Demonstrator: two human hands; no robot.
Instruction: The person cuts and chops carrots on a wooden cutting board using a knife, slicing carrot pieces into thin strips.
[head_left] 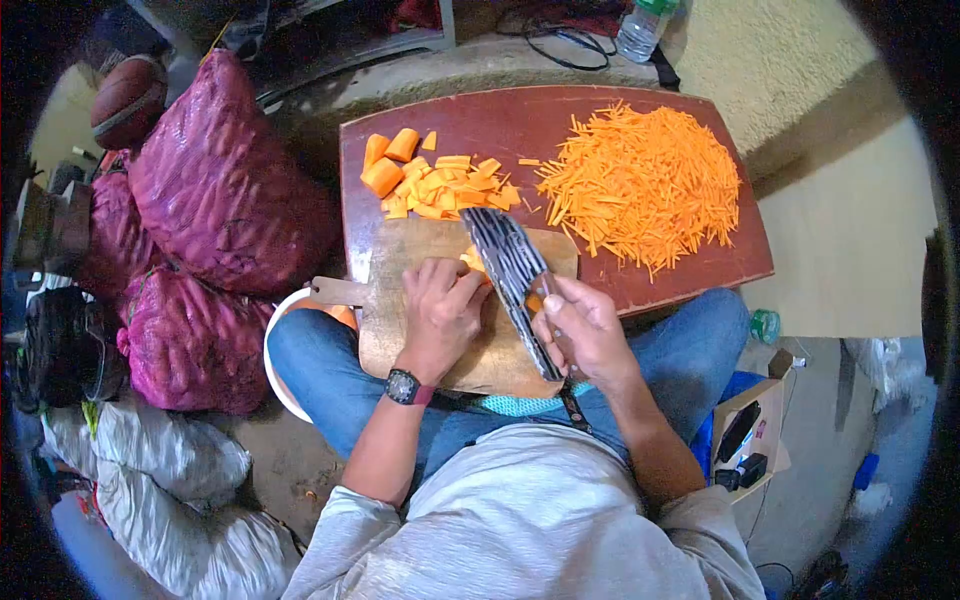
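Observation:
A wooden cutting board (400, 340) rests in front of me, partly over the near edge of the red-brown table (630, 285). My left hand (440, 310) is on the board with its fingers curled down over a carrot piece (472, 258), most of which they hide. My right hand (585, 330) is closed around the handle of a broad knife (505, 255) with a dark, streaked blade. The blade stands tilted just right of my left fingertips. Past the board lie cut carrot chunks (440, 188), and to the right a big heap of carrot strips (645, 185).
Pink mesh sacks (225, 180) stand at the left, with white sacks (180, 480) below them. A white tub (275, 370) sits beside my left knee. A plastic bottle (640, 35) stands behind the table. An open cardboard box (750, 435) is at the right.

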